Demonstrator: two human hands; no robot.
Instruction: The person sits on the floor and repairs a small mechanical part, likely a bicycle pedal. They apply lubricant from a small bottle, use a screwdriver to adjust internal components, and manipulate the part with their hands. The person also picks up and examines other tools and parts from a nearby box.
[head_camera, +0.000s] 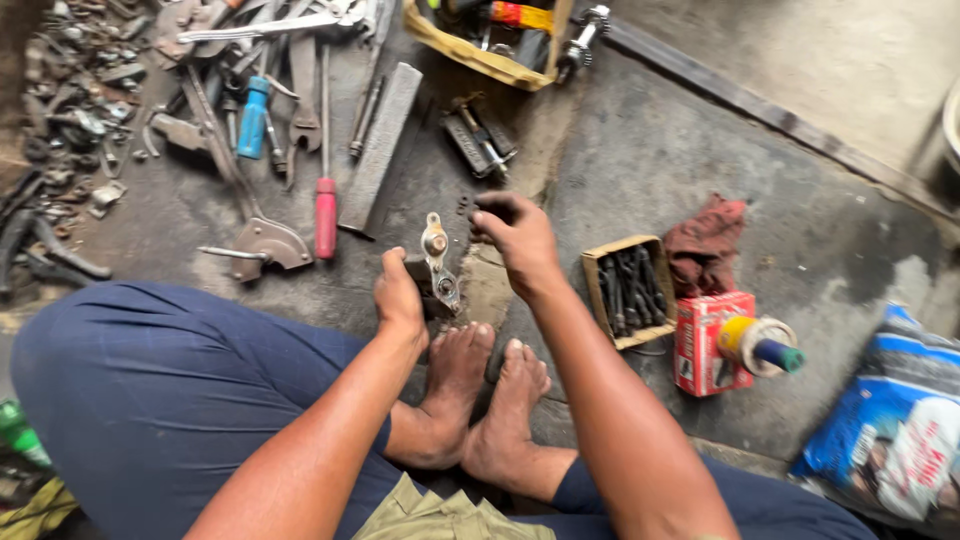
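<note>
**Two Hands and a Metal Part on a Workshop Floor**

A person sits on a dirty grey floor (700, 150) with bare feet tucked close together. The left hand (398, 292) is closed around the bottom of a small metal part (437, 265). The part stands almost straight up, just above the toes. It is flat and silver, with a round piece near the top and another round piece lower down.

The right hand (517, 235) is just beside the part, a little higher up and to the right. Its fingers are curled in, and the fingertips pinch something small and dark. It is too small to tell what it is. The right hand does not touch the metal part.

Near the right arm sits a small cardboard box (629, 290) full of dark bolts. Next to it lies a red rag (704, 245). A red box (705, 340) stands just beside the cardboard box, and a spool with a green tip (762, 345) leans on it. A blue and white bag (890, 420) lies in the corner.

On the other side, well apart from the hands, many tools lie in a heap. There is a screwdriver with a red handle (325, 215), a blue-handled tool (253, 118), and a long flat metal file (380, 145).
</note>
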